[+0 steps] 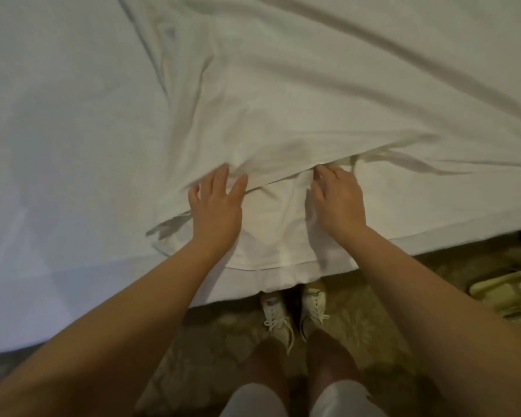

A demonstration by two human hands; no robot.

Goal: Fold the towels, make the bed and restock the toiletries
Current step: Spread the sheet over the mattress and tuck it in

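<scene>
step in hand: pretty sure this is the bed-making part, with the top sheet (268, 94) getting straightened out on the bed (57, 152); no towels or toiletries are showing anywhere
next move: my guess is it's calling for a firm grip on the hem and an even pull toward the near edge, since long creases are running off to the upper right
left hand (217, 206): lying flat with fingers spread, pressing on the sheet near the bed's edge and gripping nothing
top sheet: lying rumpled across the bed, its turned-back hem running between the two hands and a flap hanging over the edge just above the shoes (292, 311)
right hand (337, 200): fingers are curling in at the hem, looks like it's pinching the top sheet there
container: a pale tray-looking thing (506, 293) is sitting on the carpet (208, 341) at far right, too blurry to tell what's in it, if anything
</scene>
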